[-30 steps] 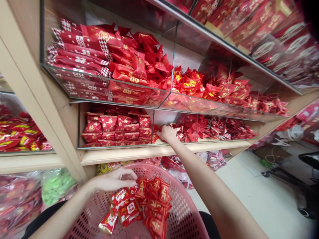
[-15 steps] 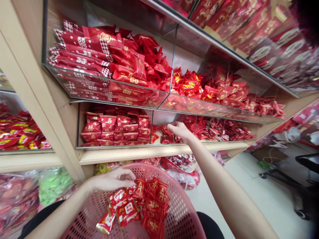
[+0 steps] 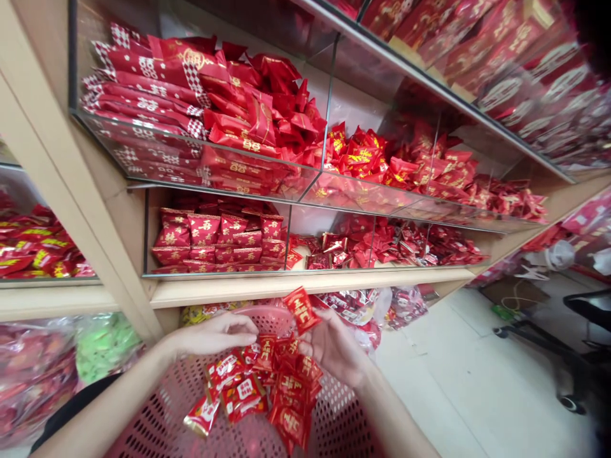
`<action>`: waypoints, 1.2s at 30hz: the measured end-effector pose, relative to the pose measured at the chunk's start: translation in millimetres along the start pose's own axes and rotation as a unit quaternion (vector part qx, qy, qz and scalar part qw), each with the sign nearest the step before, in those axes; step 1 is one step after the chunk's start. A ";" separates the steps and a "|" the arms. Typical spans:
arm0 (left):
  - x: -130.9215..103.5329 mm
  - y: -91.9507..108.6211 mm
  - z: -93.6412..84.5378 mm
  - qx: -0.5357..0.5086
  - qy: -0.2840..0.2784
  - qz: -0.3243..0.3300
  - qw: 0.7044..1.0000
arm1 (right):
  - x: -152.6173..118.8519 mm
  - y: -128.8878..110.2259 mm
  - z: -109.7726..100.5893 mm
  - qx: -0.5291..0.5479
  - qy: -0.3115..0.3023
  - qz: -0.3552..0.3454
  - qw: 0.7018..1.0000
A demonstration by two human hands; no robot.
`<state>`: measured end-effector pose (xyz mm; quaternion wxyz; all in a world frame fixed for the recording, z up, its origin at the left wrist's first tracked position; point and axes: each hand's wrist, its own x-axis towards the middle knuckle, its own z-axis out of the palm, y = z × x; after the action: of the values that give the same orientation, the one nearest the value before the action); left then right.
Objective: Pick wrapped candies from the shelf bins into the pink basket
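My right hand (image 3: 337,346) is over the right side of the pink perforated basket (image 3: 346,416). Pinched at its fingertips is a red candy packet (image 3: 301,310) with gold characters. Loosely curved, my left hand (image 3: 217,334) hovers at the basket's far left side, thumb and forefinger apart. Its fingertips are close to the packets, and no held item shows. Inside the basket lie several gold-lettered red packets (image 3: 291,391) beside red-and-white ones (image 3: 244,395).
In front, a wooden shelf (image 3: 310,284) carries clear-walled compartments of red packets (image 3: 205,229). Higher compartments hold larger red packets (image 3: 258,114). Bagged goods (image 3: 102,346) lie at the lower left, and a wheeled chair base (image 3: 539,356) stands on the right.
My right hand has come back from the lower shelf compartment to above the basket, with a red candy packet in its fingers. My left hand stays nearly in place.
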<state>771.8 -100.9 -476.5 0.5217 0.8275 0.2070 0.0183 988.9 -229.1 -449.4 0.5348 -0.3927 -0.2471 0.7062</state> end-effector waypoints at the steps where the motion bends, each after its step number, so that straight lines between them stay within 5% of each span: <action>1: 0.2 0.8 -0.2 -0.007 0.009 0.004 1.000 | 1.5 8.5 1.4 0.015 -0.016 0.020 1.000; 11: 0.6 -4.0 0.9 -0.048 0.022 0.017 0.998 | 14.2 56.5 6.8 0.036 -0.069 0.142 0.987; 22: 2.4 -8.8 0.1 -0.069 0.050 0.008 0.996 | 13.2 74.7 4.0 -0.067 -0.003 0.083 0.994; 36: 3.7 -8.9 1.0 -0.054 0.043 0.018 0.997 | 11.2 70.1 8.6 -0.130 -0.048 0.074 0.988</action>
<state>772.5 -97.1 -485.4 0.5555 0.8002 0.2131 0.0749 941.2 -239.3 -501.6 0.4133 -0.4415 -0.3326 0.7237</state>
